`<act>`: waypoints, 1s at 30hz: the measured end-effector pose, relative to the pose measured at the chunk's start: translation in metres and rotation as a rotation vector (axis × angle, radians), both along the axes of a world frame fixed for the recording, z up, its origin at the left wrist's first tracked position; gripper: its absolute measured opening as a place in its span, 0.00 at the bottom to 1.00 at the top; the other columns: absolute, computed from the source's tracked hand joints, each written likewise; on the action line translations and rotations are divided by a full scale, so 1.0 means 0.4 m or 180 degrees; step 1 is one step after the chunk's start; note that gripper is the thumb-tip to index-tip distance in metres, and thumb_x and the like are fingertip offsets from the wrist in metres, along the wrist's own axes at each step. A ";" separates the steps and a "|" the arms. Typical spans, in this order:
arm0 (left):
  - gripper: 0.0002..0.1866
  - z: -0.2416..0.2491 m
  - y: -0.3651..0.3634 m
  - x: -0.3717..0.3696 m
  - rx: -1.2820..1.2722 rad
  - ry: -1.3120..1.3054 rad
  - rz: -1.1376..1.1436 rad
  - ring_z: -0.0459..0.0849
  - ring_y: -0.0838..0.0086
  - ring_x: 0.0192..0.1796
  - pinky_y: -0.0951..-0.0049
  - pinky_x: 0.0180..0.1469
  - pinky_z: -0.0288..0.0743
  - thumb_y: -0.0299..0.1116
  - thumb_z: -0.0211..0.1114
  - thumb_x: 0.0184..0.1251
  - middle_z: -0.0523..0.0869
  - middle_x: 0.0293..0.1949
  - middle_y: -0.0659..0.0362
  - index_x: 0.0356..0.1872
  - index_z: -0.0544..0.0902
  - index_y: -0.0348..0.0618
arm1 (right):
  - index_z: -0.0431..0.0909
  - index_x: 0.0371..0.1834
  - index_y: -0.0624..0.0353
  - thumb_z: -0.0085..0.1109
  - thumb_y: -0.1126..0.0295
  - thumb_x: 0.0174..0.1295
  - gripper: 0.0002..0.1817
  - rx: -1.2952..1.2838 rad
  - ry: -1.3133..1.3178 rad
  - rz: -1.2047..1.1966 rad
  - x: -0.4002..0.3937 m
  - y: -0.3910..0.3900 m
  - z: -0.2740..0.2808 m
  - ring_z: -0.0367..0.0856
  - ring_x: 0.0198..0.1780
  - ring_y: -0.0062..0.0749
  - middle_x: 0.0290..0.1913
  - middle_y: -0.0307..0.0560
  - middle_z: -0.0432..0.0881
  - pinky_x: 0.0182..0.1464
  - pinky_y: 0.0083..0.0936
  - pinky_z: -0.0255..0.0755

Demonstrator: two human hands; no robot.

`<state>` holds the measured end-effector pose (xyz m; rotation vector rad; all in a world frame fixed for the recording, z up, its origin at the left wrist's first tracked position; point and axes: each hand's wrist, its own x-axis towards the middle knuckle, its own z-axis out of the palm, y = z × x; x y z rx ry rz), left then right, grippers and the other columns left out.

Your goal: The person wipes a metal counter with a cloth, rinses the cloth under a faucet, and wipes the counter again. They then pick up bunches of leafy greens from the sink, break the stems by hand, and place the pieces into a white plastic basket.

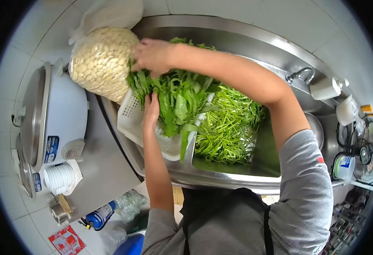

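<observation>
Long leafy greens [180, 102] lie heaped over a white perforated basket [129, 119] at the left of the sink, some leaves hanging past its edge. My right hand [154, 56] is over the upper left of the heap, fingers spread and slightly bent beside the leaves. Lower down, my left hand [151, 111] rests against the leaves inside the basket's left part; its fingers point up, slightly apart, their tips partly among the leaves. More cut green stems [229, 123] fill the sink basin to the right of the basket.
A clear bag of pale, flat pieces [103, 59] stands against the basket's upper left. Left are a large lidded cooker [65, 114] and stacked white cups [59, 177]. A faucet [301, 75], a metal bowl [314, 129] and a fan [367, 151] are at the right.
</observation>
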<state>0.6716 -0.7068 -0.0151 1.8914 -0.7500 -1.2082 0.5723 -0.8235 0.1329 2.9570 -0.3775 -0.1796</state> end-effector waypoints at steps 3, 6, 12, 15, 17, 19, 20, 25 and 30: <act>0.39 -0.109 -0.035 0.026 -0.0148 0.0352 0.0025 0.57 0.61 0.67 0.63 0.66 0.52 0.59 0.42 0.65 0.55 0.67 0.50 0.68 0.49 0.41 | 0.73 0.53 0.52 0.60 0.63 0.53 0.22 0.0252 -0.1500 -0.0199 -0.191 -0.025 0.024 0.65 0.61 0.39 0.53 0.46 0.74 0.61 0.36 0.59; 0.38 -0.065 -0.012 0.061 -0.0332 -0.0003 -0.0326 0.59 0.61 0.67 0.67 0.65 0.52 0.59 0.44 0.65 0.61 0.65 0.48 0.65 0.58 0.39 | 0.79 0.42 0.58 0.52 0.59 0.58 0.16 0.1558 -0.3034 -0.0870 -0.459 -0.006 -0.066 0.78 0.41 0.42 0.38 0.52 0.80 0.46 0.34 0.70; 0.32 0.098 0.167 -0.009 0.0143 -0.1884 -0.0589 0.68 0.59 0.61 0.66 0.58 0.62 0.55 0.50 0.64 0.67 0.61 0.47 0.61 0.66 0.40 | 0.80 0.40 0.55 0.57 0.65 0.55 0.11 0.2142 -0.1072 -0.3067 -0.776 0.010 -0.828 0.81 0.37 0.43 0.37 0.54 0.81 0.45 0.37 0.75; 0.25 0.139 0.201 -0.083 -0.0119 -0.2383 -0.0405 0.72 0.62 0.58 0.69 0.53 0.66 0.46 0.54 0.64 0.71 0.58 0.48 0.58 0.69 0.42 | 0.76 0.44 0.56 0.62 0.61 0.52 0.17 0.2159 -0.1013 -0.3391 -0.711 0.022 -1.028 0.79 0.44 0.43 0.43 0.52 0.79 0.46 0.39 0.73; 0.21 0.190 0.222 -0.163 -0.0347 -0.2647 -0.0222 0.75 0.64 0.54 0.71 0.49 0.70 0.40 0.56 0.64 0.74 0.55 0.49 0.56 0.72 0.43 | 0.70 0.49 0.54 0.67 0.57 0.46 0.27 0.1632 -0.1085 -0.3313 -0.650 0.063 -1.068 0.73 0.52 0.44 0.48 0.49 0.74 0.52 0.40 0.68; 0.15 0.231 0.238 -0.232 -0.0488 -0.2166 -0.0196 0.81 0.70 0.40 0.75 0.38 0.72 0.31 0.58 0.62 0.80 0.47 0.54 0.50 0.77 0.44 | 0.66 0.52 0.53 0.70 0.56 0.40 0.35 0.1630 -0.0905 -0.3414 -0.618 0.088 -1.056 0.67 0.55 0.44 0.50 0.49 0.70 0.54 0.39 0.63; 0.15 0.233 0.253 -0.259 -0.0446 -0.2179 -0.0174 0.81 0.70 0.40 0.75 0.38 0.72 0.31 0.58 0.62 0.80 0.47 0.54 0.50 0.77 0.44 | 0.63 0.53 0.52 0.71 0.55 0.39 0.38 0.1452 -0.0734 -0.3403 -0.612 0.100 -1.051 0.67 0.55 0.42 0.49 0.47 0.68 0.54 0.38 0.62; 0.13 0.189 0.257 -0.382 -0.0576 -0.1111 -0.1590 0.80 0.73 0.29 0.74 0.31 0.72 0.30 0.60 0.61 0.82 0.40 0.57 0.48 0.78 0.46 | 0.54 0.61 0.54 0.69 0.57 0.41 0.44 0.0920 -0.0349 -0.3073 -0.635 0.094 -1.096 0.66 0.52 0.38 0.49 0.47 0.66 0.53 0.34 0.62; 0.14 0.046 0.246 -0.439 -0.0231 -0.0803 -0.2909 0.81 0.60 0.34 0.68 0.37 0.74 0.37 0.56 0.63 0.82 0.37 0.52 0.47 0.78 0.43 | 0.56 0.57 0.59 0.65 0.71 0.40 0.39 0.1503 -0.1957 -0.3125 -0.684 0.064 -1.073 0.68 0.44 0.51 0.43 0.55 0.71 0.48 0.40 0.65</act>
